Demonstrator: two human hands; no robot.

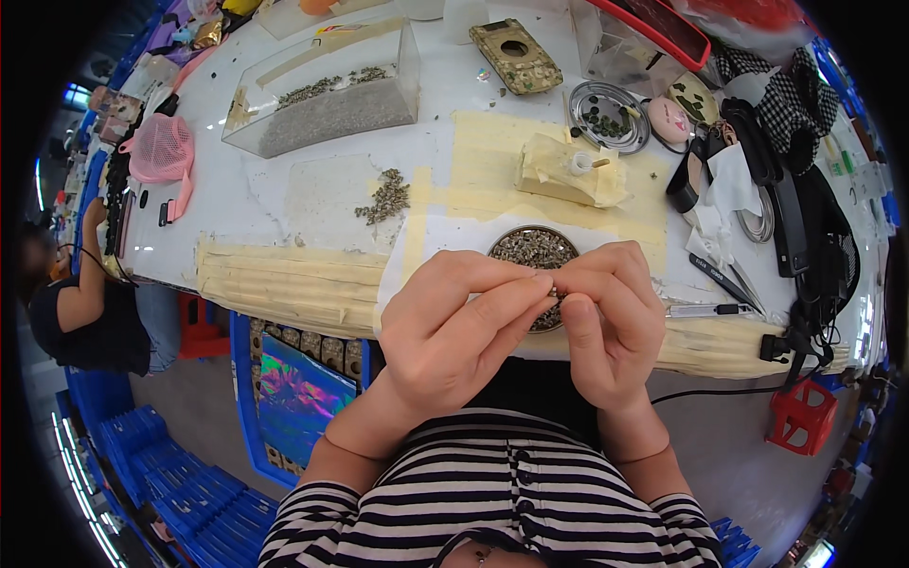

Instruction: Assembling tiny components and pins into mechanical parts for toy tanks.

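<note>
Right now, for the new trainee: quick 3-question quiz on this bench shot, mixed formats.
1. True or false: both hands meet fingertip to fingertip above the round dish of small dark pieces.
2. Multiple choice: the loose pile of small pieces lies on A) the floor, B) the white table, C) the blue crates.
3. Fill in: the clear box at the far side holds grey ____ material.

Key: 1 true: left hand and right hand pinch together there. 2 B. 3 granular.
</note>
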